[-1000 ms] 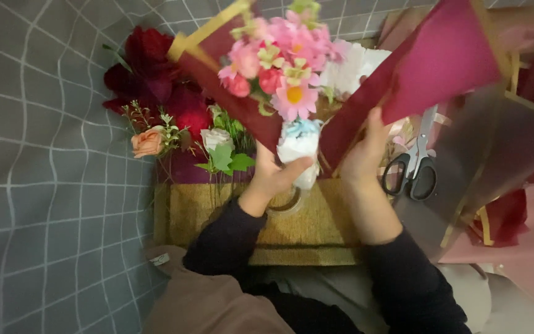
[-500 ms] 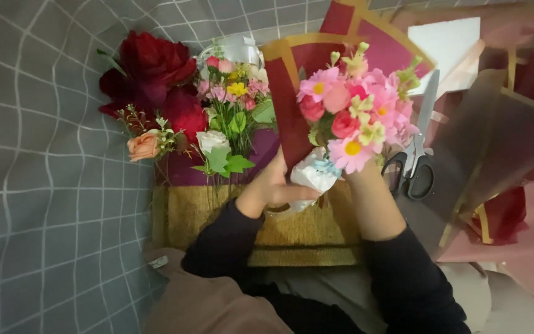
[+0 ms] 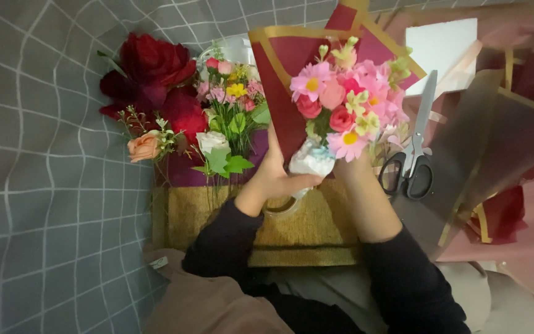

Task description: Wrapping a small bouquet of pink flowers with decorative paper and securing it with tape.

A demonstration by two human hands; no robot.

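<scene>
My left hand (image 3: pixel 274 176) grips the white-wrapped base (image 3: pixel 311 162) of a small bouquet of pink, red and yellow flowers (image 3: pixel 347 105), thumb across the front. My right hand (image 3: pixel 348 168) is mostly hidden behind the same base, its forearm rising up to it. A dark red wrapping sheet with a gold border (image 3: pixel 292 68) stands behind the bouquet. Everything is held above a gold glitter board (image 3: pixel 217 216).
Dark red roses (image 3: pixel 156 68), a peach rose (image 3: pixel 143 147) and a small mixed posy (image 3: pixel 233 117) lie left of the bouquet on a purple sheet. Black-handled scissors (image 3: pixel 414 161) lie to the right. More red and brown wrapping sheets (image 3: pixel 502 142) pile at right. A grey grid cloth (image 3: pixel 44 185) covers the surface.
The bouquet swung from the centre to the right and now sits upright in front of the dark red sheet. The small mixed posy behind it came into view.
</scene>
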